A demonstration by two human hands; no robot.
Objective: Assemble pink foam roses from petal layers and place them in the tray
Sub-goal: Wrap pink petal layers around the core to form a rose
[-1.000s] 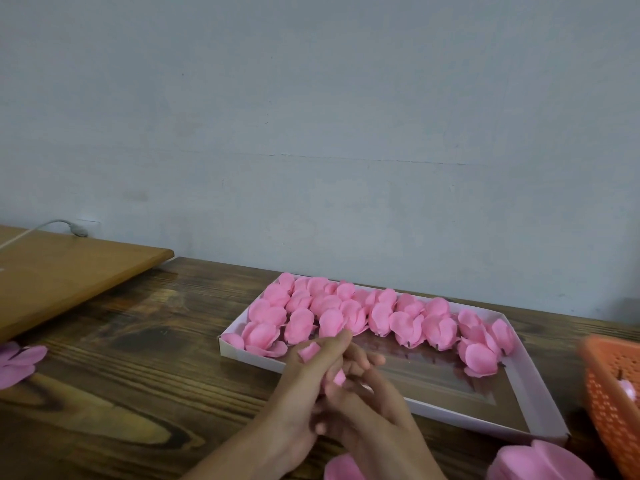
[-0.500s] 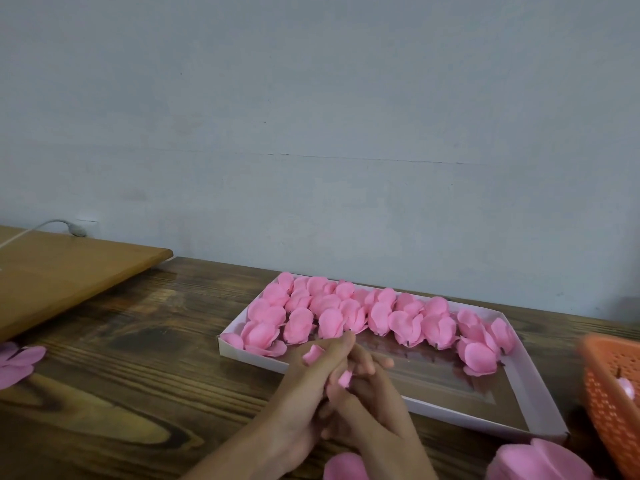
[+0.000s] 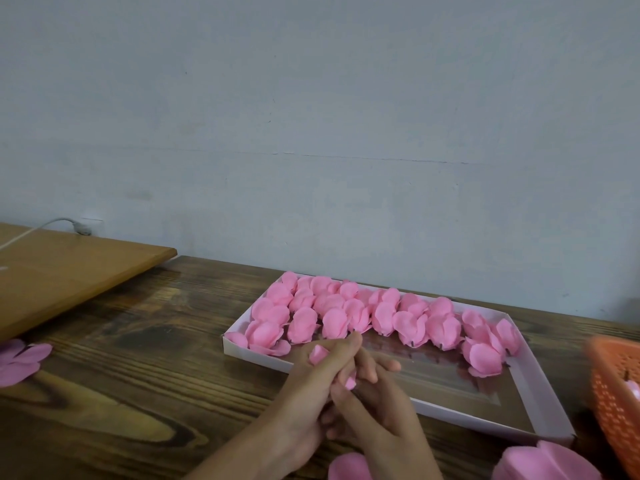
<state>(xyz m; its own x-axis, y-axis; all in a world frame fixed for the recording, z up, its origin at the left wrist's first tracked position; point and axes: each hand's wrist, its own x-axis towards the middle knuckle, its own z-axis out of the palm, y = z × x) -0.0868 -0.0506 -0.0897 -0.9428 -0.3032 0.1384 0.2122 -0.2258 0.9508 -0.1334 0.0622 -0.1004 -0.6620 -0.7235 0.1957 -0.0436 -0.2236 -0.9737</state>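
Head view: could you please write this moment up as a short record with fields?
left hand: grips a small foam rose over the tray's near rim
right hand: holds the same foam rose
tray: finished roses fill the far and left parts; near right floor bare
basket: orange, at the right edge
loose petals: on the table, far left

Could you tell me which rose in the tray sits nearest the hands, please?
The front-row rose just beyond the fingertips of the left hand; the other roses in the tray sit farther left, right or behind.
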